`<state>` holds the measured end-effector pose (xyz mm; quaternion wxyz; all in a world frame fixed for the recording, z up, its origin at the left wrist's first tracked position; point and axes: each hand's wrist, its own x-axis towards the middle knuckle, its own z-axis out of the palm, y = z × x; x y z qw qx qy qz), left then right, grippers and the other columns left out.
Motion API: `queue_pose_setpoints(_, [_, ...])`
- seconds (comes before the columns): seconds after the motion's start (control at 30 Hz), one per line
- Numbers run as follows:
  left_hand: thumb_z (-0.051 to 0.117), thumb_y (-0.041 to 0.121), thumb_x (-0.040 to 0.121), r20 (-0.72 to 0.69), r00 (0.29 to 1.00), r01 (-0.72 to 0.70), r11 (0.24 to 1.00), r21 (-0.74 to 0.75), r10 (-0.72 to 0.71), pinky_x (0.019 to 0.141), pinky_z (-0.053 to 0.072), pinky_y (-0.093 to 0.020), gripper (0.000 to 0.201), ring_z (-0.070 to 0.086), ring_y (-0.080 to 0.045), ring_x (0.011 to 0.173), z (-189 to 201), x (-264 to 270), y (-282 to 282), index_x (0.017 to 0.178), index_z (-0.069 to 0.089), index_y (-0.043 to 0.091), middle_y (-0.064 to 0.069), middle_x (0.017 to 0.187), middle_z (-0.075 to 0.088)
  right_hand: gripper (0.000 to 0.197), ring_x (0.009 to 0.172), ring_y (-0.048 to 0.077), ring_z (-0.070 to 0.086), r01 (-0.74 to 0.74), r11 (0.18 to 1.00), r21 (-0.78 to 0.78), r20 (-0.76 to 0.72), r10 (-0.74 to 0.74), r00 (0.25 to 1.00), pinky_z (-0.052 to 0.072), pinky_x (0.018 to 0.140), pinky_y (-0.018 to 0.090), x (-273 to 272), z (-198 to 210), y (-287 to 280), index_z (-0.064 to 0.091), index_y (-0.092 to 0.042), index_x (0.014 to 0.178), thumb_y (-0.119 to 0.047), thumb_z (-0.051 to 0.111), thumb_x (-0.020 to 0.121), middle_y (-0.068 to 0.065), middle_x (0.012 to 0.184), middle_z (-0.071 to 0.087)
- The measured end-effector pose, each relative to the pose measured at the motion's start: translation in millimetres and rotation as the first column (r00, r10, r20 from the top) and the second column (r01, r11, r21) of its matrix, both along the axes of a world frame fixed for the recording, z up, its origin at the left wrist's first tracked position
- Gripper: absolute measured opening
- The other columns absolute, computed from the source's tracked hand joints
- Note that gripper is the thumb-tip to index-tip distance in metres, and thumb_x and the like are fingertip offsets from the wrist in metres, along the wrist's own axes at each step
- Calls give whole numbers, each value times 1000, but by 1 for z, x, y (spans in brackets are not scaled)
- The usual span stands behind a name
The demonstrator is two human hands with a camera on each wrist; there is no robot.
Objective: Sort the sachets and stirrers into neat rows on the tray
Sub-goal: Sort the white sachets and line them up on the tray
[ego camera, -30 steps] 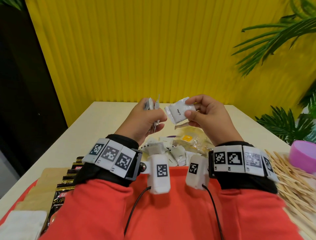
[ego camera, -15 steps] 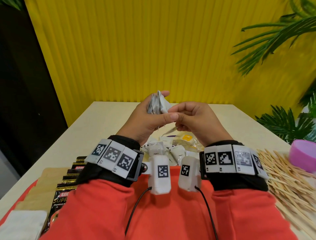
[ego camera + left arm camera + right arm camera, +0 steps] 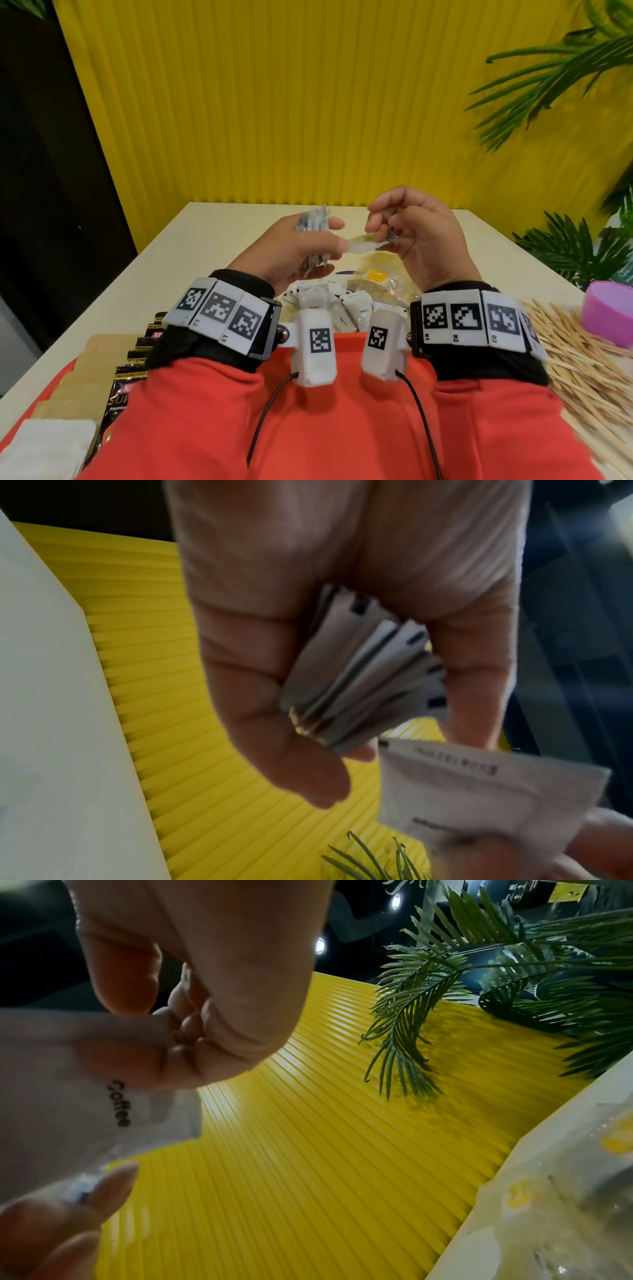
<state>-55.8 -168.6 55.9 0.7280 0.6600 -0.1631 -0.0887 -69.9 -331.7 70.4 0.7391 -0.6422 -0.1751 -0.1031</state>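
Note:
My left hand (image 3: 318, 240) is raised above the table and grips a stack of white sachets (image 3: 313, 219), seen edge-on as the stack (image 3: 363, 674) in the left wrist view. My right hand (image 3: 376, 228) pinches one white sachet (image 3: 363, 245) marked "Coffee" (image 3: 68, 1096) by its right end. It lies flat between the hands, and its left end reaches the left thumb. Loose white sachets (image 3: 346, 308) lie on the table under the hands. Wooden stirrers (image 3: 582, 370) are heaped at the right. The red tray (image 3: 349, 339) is mostly hidden by my sleeves.
Black coffee sachets (image 3: 133, 373), brown sachets (image 3: 85, 370) and white ones (image 3: 44, 445) lie in rows at the tray's left. A clear bag with a yellow label (image 3: 380, 277) sits behind the loose sachets. A purple bowl (image 3: 609, 315) stands far right. Plants border the right side.
The right hand brought its sachet up against the left hand's stack, then drew back to the right with a sachet still pinched. Both hands sit slightly lower now.

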Motion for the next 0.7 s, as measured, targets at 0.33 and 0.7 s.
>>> queue_pose_setpoints(0.33, [61, -8, 74, -30, 992, -124, 991, -42, 123, 44, 39, -18, 28, 44, -12, 55, 4, -4, -11, 82, 50, 17, -2, 69, 49, 22, 51, 9, 50, 109, 990, -84, 73, -103, 992, 41, 54, 22, 4, -4, 8, 62, -14, 68, -3, 47, 58, -4, 56, 61])
queue_pose_setpoints(0.7, [70, 8, 71, -44, 997, -75, 992, -105, 70, 47, 43, -16, 26, 52, -7, 55, 4, -3, 0, 87, 55, 22, 2, 73, 59, 37, 57, 3, 56, 71, 966, -250, 30, -66, 997, 43, 53, 16, 9, -9, -8, 58, -24, 91, 9, 65, 77, -11, 61, 65])
